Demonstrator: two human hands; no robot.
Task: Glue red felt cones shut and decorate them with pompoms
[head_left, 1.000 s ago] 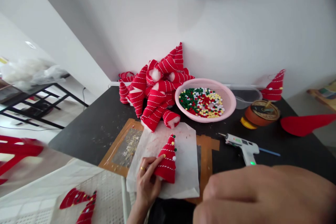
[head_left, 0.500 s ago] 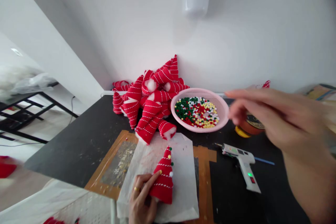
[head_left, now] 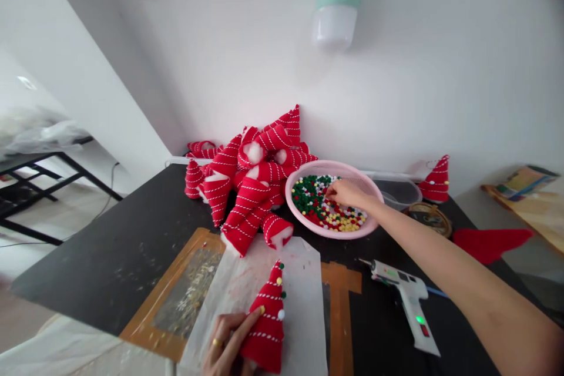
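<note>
My left hand (head_left: 229,338) grips a stuffed red cone (head_left: 267,320) by its lower left side, against a white paper sheet (head_left: 304,299). White stitched lines run round the cone, and green, yellow and white pompoms sit along its right edge. My right hand (head_left: 346,194) reaches into a pink basket (head_left: 374,185) of small pompoms (head_left: 311,194) in green, red, white and yellow. Its fingertips are pinched together among them; what lies between them I cannot make out. A white glue gun (head_left: 408,291) with a lit green light lies under my right forearm's left side.
Several stuffed red cones (head_left: 249,200) are heaped behind the paper. At the right stand a decorated cone (head_left: 436,179), a clear tray (head_left: 400,192), a round tin-like item (head_left: 427,217) and a red piece of fabric (head_left: 491,244). Brown tape (head_left: 341,305) edges the work spot.
My right hand has moved left and away from me, from above the table's right side into the basket. My left hand keeps hold of the cone. The view has shifted slightly.
</note>
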